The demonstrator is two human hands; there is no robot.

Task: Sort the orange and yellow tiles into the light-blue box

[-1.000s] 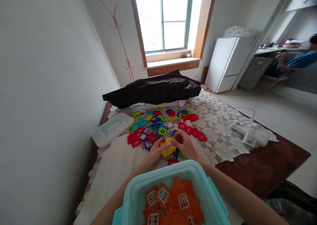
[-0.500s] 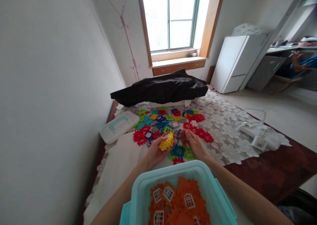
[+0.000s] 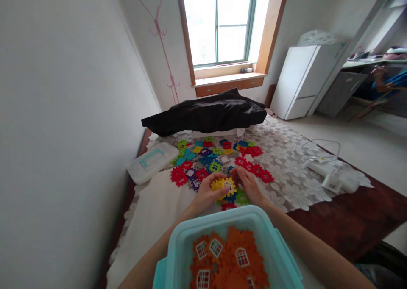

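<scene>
**Yellow block held at left, over the spread of loose pieces**

A broad desk (image 3: 346,217) is seen, dark red wood showing at its right side, most of it covered by a flowered lace cloth (image 3: 286,183). A long black cover (image 3: 206,115) is draped across its far end, below the window. A white fridge (image 3: 308,81) is seen beyond, to the right.

A light-blue tub (image 3: 219,219) is placed nearest the viewer, between the forearms. Orange pieces (image 3: 229,263) are heaped inside, with white window frames (image 3: 215,247) among them. A pale lid (image 3: 154,162) is laid at the left edge.

Toothed loose pieces (image 3: 208,157) in red, blue, green and purple are strewn over the cloth, past and partly under the hands.

The left grip (image 3: 207,193) is closed on the yellow block (image 3: 220,183), its thumb pressed across the face. The right grip (image 3: 249,185) is held just beside it, fingers curled; whether anything is held or touched there cannot be told. A small white frame (image 3: 228,186) is seen on the block's upper face.
</scene>
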